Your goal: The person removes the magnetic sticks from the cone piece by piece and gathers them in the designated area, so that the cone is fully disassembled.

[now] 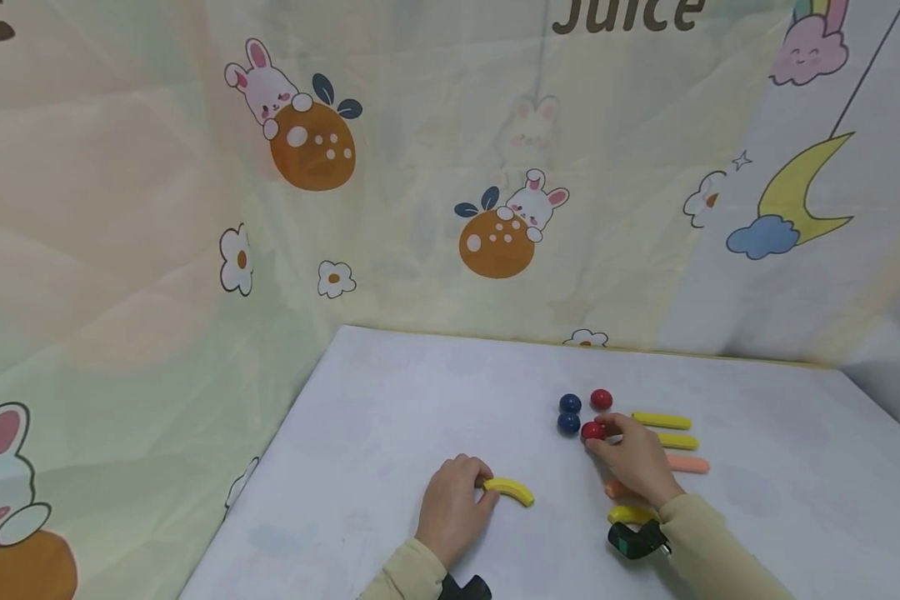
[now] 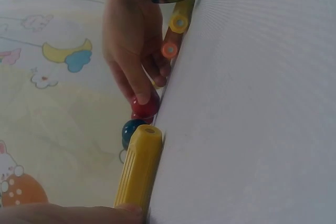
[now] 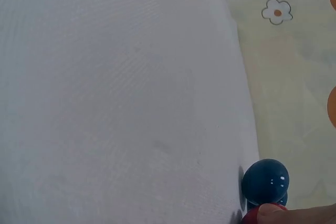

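Note:
My left hand (image 1: 453, 508) pinches one end of a curved yellow stick (image 1: 512, 490) near the table's middle. In the left wrist view this stick (image 2: 139, 169) is grooved, with a small grey disc in its end. To the right, my right hand (image 1: 637, 460) holds a glossy red ball (image 1: 591, 431) between thumb and fingers. Close beside that ball are two dark blue balls (image 1: 568, 424), one behind the other, and a second red ball (image 1: 602, 399). The right wrist view shows a fingertip on the held red ball (image 3: 252, 215) next to a blue ball (image 3: 265, 181).
Right of the right hand lie straight yellow sticks (image 1: 662, 420) and an orange stick (image 1: 690, 464). A curved yellow stick (image 1: 628, 514) and an orange piece (image 1: 615, 489) are partly hidden below that hand. The white table (image 1: 390, 392) meets a printed cloth (image 1: 420, 317) behind.

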Demonstrator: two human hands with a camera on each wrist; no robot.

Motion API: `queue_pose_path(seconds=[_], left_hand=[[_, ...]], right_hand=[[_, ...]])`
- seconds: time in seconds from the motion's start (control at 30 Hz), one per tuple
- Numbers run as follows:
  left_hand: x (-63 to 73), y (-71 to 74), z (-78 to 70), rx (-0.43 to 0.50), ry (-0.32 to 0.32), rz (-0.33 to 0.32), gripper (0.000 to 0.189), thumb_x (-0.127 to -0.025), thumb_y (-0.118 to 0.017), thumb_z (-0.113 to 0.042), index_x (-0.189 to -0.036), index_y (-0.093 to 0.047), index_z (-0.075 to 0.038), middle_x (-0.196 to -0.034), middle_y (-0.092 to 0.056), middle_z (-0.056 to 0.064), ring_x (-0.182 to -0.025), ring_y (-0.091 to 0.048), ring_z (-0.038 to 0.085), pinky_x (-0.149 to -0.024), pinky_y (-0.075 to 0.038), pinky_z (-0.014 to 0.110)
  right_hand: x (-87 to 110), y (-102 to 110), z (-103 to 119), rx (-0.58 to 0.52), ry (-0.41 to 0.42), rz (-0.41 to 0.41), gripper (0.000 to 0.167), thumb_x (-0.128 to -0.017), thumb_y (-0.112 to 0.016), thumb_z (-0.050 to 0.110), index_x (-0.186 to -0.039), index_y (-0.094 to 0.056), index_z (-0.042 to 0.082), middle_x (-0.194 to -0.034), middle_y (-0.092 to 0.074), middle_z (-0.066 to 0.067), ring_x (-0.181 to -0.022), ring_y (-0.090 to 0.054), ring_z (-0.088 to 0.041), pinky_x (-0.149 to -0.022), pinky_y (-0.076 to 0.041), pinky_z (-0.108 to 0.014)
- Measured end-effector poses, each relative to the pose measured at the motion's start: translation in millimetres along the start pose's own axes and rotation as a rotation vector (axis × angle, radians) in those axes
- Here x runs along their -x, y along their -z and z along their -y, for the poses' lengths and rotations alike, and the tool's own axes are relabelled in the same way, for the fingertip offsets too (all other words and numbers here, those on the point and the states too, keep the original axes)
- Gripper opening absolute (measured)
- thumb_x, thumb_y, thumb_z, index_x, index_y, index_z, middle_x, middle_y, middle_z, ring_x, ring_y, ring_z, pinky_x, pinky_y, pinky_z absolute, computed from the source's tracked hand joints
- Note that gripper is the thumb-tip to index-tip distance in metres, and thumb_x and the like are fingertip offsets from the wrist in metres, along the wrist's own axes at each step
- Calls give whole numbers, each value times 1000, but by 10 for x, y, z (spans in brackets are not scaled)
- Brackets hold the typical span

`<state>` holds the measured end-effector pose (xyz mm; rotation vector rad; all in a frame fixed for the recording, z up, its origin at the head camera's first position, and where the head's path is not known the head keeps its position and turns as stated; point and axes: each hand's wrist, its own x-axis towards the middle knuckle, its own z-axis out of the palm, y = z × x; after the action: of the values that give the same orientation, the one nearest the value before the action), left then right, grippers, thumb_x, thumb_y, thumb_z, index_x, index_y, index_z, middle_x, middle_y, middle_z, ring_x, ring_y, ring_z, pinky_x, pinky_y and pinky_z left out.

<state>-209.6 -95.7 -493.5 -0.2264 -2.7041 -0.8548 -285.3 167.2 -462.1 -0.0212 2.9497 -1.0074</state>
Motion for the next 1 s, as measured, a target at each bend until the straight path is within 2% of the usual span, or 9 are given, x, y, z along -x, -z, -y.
queue_pose_path(seconds=[0.17, 0.33, 0.47, 0.53, 0.6, 0.7, 0.8, 1.0], left_hand=[[-2, 11, -3, 2, -2, -4, 18, -79, -80, -23, -87, -65, -19, -76, -50, -14, -71, -42, 4, -64, -38, 21], [5, 15, -8, 10, -5, -7, 19, -79, -81, -22, -87, -65, -18, -77, -51, -13, -70, -43, 4, -63, -38, 21], [3, -4, 5, 20, -4, -10, 19, -80, -80, -24, -90, -65, -18, -78, -52, -12, -70, -44, 4, -63, -39, 21], [1, -18, 17, 22, -6, -16, 18, -82, -78, -26, -92, -65, -19, -78, -52, -13, -70, -44, 3, -63, -39, 21], [-1, -28, 26, 27, -10, -24, 16, -83, -76, -26, -92, -65, -19, -78, -52, -13, -70, -44, 3, -63, -39, 21], [-2, -28, 30, 32, -17, -34, 15, -83, -75, -26, -92, -65, -20, -77, -52, -14, -69, -44, 3, -63, -39, 21], [-3, -13, 22, 37, -26, -36, 14, -83, -76, -25, -91, -66, -20, -76, -53, -14, -68, -44, 2, -62, -39, 21], [-4, 0, 17, 44, -31, -39, 13, -83, -75, -23, -91, -66, -20, -74, -54, -15, -68, -45, 2, -63, -39, 22]], right_hand=[[-12, -1, -8, -2, -31, 6, 60, -89, -71, 33, -135, -50, 1, -121, -61, -20, -100, -56, -31, -81, -49, -45], [31, 29, 11, -27, -90, 7, 69, -89, -70, 39, -142, -43, 3, -130, -54, -23, -105, -54, -35, -84, -50, -46], [109, 90, 26, -28, -68, -18, 70, -90, -68, 41, -142, -43, 3, -134, -51, -26, -106, -58, -37, -82, -53, -45], [168, 105, 52, -55, -53, -40, 66, -91, -68, 38, -141, -44, 4, -133, -52, -25, -99, -61, -34, -75, -55, -40], [245, 95, 105, -86, -31, -69, 59, -91, -69, 33, -138, -48, 4, -128, -55, -22, -88, -63, -30, -65, -56, -34], [378, 9, 238, -88, 49, -131, 44, -89, -71, 22, -128, -58, 5, -115, -62, -14, -76, -59, -20, -57, -50, -26], [520, -141, 391, -21, 133, -161, 30, -86, -74, 17, -113, -68, 8, -99, -67, -4, -70, -54, -13, -58, -45, -24], [727, -450, 600, 117, 156, -42, 24, -80, -79, 25, -102, -73, 15, -80, -63, 7, -63, -47, -9, -58, -41, -25]])
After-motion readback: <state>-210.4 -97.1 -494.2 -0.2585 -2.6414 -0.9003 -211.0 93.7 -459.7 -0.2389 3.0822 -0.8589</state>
